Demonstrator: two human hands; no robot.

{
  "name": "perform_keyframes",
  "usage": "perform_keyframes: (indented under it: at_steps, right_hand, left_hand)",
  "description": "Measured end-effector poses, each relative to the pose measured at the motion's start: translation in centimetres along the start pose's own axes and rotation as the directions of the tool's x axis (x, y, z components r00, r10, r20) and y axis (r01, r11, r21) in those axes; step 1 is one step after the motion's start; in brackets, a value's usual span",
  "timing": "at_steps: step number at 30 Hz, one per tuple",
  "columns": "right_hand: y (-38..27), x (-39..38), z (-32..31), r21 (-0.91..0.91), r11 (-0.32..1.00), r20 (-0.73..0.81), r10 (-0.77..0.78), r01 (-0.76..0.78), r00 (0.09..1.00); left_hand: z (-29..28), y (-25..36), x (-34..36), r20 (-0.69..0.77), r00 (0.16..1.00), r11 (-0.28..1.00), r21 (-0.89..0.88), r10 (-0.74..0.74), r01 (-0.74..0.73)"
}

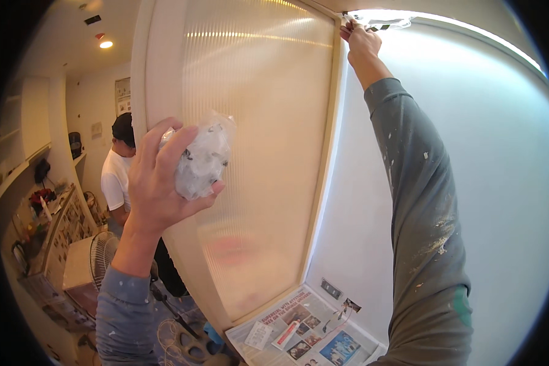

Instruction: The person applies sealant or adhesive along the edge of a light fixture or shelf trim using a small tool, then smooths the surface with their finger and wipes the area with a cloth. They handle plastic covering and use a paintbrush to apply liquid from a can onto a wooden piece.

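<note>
My left hand is closed around a clear plastic bag with small dark and whitish pieces inside, raised in front of a ribbed translucent panel. High at the upper right, my right hand reaches into the top corner where the panel's frame meets the white wall. Its fingers are pinched together by a bundle of white wires, beneath a glowing light strip. What exactly the fingertips grip there is hidden by the hand and too small to make out.
Below, a ledge covered with newspaper carries a red-and-white tube. Wires poke from a wall cutout beside a dark socket plate. Left of the panel frame are a person in a white shirt, a standing fan and a cluttered counter.
</note>
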State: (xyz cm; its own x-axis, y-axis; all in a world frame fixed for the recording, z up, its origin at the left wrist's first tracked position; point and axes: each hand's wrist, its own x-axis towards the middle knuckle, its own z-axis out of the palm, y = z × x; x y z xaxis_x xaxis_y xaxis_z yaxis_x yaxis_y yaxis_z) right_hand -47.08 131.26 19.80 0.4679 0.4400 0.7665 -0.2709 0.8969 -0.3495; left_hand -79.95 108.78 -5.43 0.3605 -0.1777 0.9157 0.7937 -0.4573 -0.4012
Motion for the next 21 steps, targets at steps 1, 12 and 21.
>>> perform_keyframes:
  at_steps: [1, 12, 21]
  right_hand:
    - [-0.1, 0.0, -0.2, -0.001, 1.000, -0.002, 0.005, -0.005, 1.000]
    - [-2.8, 0.2, 2.0, -0.423, 0.897, 0.026, 0.155, -0.130, 0.988]
    - [-1.5, 3.4, -0.1, -0.677, 0.736, 0.167, 0.125, 0.022, 0.978]
  left_hand:
    - [-0.1, 0.0, 0.0, 0.000, 1.000, 1.000, 0.002, 0.001, -0.001]
    - [0.0, 0.0, -0.1, 0.017, 1.000, 0.999, 0.023, -0.024, 0.023]
    - [-0.2, -0.3, -0.2, 0.005, 1.000, 1.000, 0.011, -0.011, 0.011]
